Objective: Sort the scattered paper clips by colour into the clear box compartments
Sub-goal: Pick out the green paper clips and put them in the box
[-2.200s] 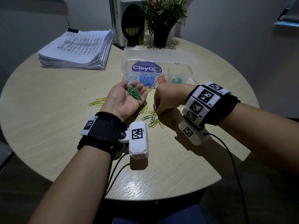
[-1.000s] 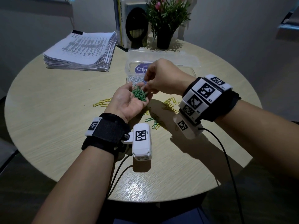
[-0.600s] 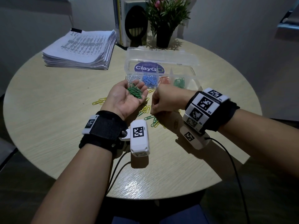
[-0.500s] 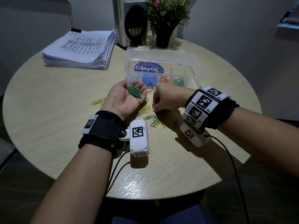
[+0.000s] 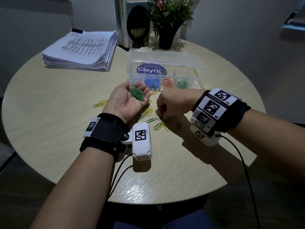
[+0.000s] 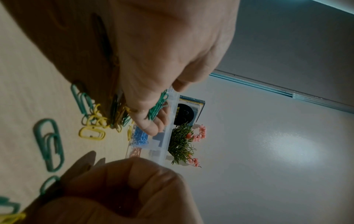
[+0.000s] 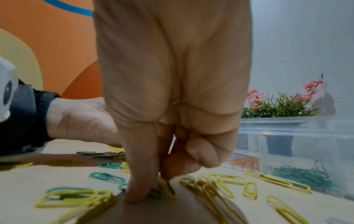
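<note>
While the head view shows the left hand palm up just in front of the clear plastic compartment box, its fingers relaxed and slightly cupped under a small heap of green paper clips, it hides what the right hand does: only a knuckles-up fist shows there, lowered onto the scattered green and yellow paper clips lying on the round pale wooden tabletop in front of the box. The right wrist view fills that gap: the thumb and forefinger are closed together, pinching at a dark green clip that lies against a yellow one on the tabletop, the other fingers curled in. The same view looks through the box's front wall at green and orange clips in separate compartments. From the head, four filled compartments show in the box, from its left end: silver, blue, orange, green. The left wrist view catches the heaped green clips edge-on at the fingertips and the right fist close below. Behind the box stand a dark potted plant with pink flowers and upright books; to the box's left lies a thick stack of printed papers.
</note>
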Action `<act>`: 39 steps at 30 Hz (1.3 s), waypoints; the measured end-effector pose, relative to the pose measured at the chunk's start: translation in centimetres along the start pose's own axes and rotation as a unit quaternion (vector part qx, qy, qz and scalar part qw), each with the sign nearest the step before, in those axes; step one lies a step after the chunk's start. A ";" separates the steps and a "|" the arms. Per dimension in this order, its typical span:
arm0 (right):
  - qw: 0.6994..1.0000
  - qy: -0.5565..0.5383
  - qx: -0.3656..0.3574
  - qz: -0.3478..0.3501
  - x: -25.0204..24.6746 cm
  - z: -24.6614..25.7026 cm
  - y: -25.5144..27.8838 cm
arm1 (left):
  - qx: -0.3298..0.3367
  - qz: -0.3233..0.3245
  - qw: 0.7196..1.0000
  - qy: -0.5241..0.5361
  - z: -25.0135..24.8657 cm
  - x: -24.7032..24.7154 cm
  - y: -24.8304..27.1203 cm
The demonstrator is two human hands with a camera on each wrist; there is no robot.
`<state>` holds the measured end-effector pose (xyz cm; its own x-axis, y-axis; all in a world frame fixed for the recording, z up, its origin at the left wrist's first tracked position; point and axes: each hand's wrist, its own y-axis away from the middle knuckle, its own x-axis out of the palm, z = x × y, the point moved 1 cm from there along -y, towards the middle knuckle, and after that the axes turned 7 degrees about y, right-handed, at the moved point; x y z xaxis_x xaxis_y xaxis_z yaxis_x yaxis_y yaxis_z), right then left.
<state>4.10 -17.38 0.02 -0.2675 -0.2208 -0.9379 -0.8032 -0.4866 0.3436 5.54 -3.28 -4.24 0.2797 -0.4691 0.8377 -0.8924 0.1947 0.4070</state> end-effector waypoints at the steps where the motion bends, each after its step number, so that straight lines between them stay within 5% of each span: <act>1: 1.000 0.005 0.001 -0.004 0.1 0.1 0.0 | 0.000 0.000 1.000 -0.001 0.0 0.0 0.0; 8: 0.998 0.061 -0.004 -0.017 0.4 0.9 0.1 | -0.001 0.001 1.000 0.002 0.0 -0.1 -0.1; 17: 0.998 -0.048 -0.030 -0.042 -0.1 0.0 -0.2 | 0.002 0.006 1.000 0.005 -0.2 0.0 -0.1; 23: 0.996 -0.027 -0.085 -0.025 0.0 1.4 -0.6 | 0.005 0.006 1.000 0.000 -0.3 -0.1 -0.3; 33: 0.999 -0.007 -0.042 -0.008 0.0 1.7 -0.7 | 0.003 0.007 1.000 -0.014 -0.4 -0.3 -0.4; 39: 0.979 -0.158 0.004 -0.127 -2.9 0.9 -1.3 | -0.022 0.029 0.999 0.033 -0.1 -0.1 -0.7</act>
<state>5.50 -15.34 2.27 -0.2080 0.1800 -0.9614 -0.8694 -0.4844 0.0974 6.18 -3.31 -4.59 0.2524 -0.3980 0.8820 -0.8915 0.2588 0.3719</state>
